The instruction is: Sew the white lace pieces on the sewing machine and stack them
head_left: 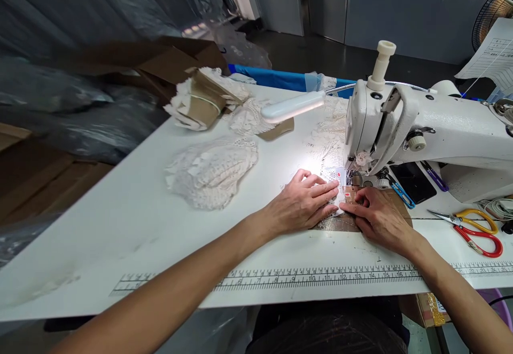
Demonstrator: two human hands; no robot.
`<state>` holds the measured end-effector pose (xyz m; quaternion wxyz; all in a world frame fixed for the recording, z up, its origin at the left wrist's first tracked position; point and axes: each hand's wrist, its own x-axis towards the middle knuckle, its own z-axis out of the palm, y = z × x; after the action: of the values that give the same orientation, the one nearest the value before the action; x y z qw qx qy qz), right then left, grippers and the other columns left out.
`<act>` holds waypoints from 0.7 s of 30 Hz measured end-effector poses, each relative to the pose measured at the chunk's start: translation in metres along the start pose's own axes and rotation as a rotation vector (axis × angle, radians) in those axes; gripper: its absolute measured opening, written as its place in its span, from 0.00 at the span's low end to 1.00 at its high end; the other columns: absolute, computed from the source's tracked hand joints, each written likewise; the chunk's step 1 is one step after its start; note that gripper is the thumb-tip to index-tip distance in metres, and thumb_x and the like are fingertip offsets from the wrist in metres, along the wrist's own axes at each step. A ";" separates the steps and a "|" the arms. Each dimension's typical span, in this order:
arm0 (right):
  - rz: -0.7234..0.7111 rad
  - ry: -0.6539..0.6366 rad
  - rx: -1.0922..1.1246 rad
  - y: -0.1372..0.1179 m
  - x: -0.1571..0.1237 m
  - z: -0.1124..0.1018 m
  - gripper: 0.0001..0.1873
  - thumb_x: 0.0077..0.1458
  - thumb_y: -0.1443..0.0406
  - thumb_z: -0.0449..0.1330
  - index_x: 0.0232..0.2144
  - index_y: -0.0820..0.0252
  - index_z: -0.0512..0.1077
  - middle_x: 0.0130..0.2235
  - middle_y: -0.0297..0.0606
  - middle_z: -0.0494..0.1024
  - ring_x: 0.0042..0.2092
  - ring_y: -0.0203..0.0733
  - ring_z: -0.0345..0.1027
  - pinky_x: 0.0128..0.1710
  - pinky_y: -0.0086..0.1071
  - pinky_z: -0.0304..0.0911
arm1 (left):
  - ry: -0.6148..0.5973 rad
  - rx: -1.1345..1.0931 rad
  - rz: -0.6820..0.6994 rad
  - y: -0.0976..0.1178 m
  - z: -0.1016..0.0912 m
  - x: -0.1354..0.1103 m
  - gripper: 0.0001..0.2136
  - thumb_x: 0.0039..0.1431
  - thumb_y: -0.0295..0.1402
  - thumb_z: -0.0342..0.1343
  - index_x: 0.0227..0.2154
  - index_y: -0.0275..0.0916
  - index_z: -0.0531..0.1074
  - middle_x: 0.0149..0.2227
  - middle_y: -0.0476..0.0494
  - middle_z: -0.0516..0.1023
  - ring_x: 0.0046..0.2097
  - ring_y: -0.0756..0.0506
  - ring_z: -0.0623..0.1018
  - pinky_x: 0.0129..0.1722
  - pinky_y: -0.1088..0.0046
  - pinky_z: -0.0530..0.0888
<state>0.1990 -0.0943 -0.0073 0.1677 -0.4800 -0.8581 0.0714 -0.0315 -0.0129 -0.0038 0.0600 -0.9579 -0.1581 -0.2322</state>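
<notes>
Under the needle area of the white sewing machine [401,124] lies a small white lace piece [335,209], brightly lit and partly covered by my hands. My left hand [306,200] rests flat on it, fingers stretched toward the presser foot. From the other side, my right hand [377,215] has its fingers curled, with one fingertip at the lace's right edge. A brown plate [336,225] sits beneath the lace and both hands. Small red marks show near the foot. More lace [331,130] spreads behind the machine head.
A lace pile [212,172] and a tied lace bundle [204,100] lie left. A white lamp [292,107] reaches over the table. To the right are blue snips [402,194], a phone [412,180], and scissors [473,226] with yellow and red handles. A printed ruler [312,278] runs along the front.
</notes>
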 end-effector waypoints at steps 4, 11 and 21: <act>-0.003 -0.011 -0.018 -0.001 0.000 -0.001 0.22 0.61 0.71 0.53 0.53 0.48 0.73 0.44 0.43 0.70 0.45 0.46 0.65 0.47 0.43 0.67 | 0.011 0.007 0.002 0.001 0.000 0.001 0.13 0.71 0.34 0.44 0.46 0.38 0.73 0.49 0.40 0.80 0.41 0.42 0.76 0.41 0.60 0.66; -0.020 -0.003 -0.046 -0.003 0.000 -0.003 0.21 0.61 0.71 0.54 0.54 0.50 0.72 0.44 0.43 0.69 0.45 0.46 0.64 0.47 0.43 0.66 | 0.015 0.028 -0.013 0.004 -0.001 0.002 0.12 0.71 0.32 0.44 0.45 0.38 0.73 0.50 0.41 0.80 0.42 0.41 0.76 0.41 0.61 0.65; 0.055 -0.018 -0.101 -0.006 0.001 -0.002 0.22 0.60 0.71 0.53 0.55 0.52 0.70 0.44 0.44 0.69 0.41 0.45 0.64 0.42 0.40 0.68 | -0.117 0.006 0.072 -0.010 -0.001 0.023 0.14 0.71 0.31 0.42 0.41 0.37 0.74 0.47 0.42 0.80 0.41 0.44 0.76 0.46 0.59 0.66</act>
<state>0.1947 -0.0966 -0.0037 0.1337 -0.5105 -0.8486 0.0369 -0.0155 0.0029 0.0079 0.0619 -0.9746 -0.1275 -0.1732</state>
